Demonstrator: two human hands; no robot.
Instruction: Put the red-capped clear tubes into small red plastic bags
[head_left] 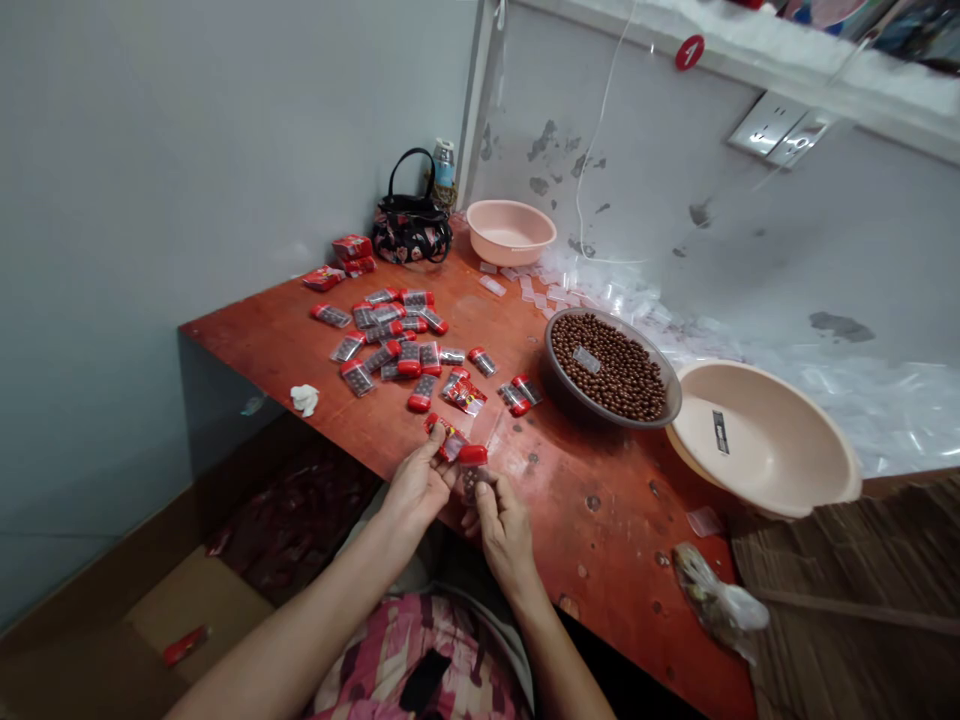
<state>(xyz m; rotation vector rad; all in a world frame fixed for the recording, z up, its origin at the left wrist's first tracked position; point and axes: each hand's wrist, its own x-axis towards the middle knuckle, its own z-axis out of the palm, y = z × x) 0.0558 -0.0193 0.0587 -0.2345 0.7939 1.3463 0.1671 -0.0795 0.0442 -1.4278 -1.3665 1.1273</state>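
Note:
Close to the table's front edge, my left hand (418, 482) pinches a small red printed wrapper (448, 440) between thumb and fingers. Beside it, my right hand (504, 528) grips a clear plastic box with a red cap (473, 472); dark round pieces show through its side. Another red printed wrapper (466, 394) lies just beyond my hands. Behind it spreads a loose pile of similar red-capped boxes (386, 330). To the right, a grey bowl (551, 385) holds brown round balls (611, 365), with a small clear box (586, 359) lying on them.
A beige basin (780, 430) stands right of the bowl, a pink basin (511, 232) at the back. Clear plastic pieces (637, 290) line the wall. A handbag (411, 225), red packs (352, 255), crumpled tissue (304, 400), knotted plastic bag (720, 595) and cardboard (855, 600) sit around.

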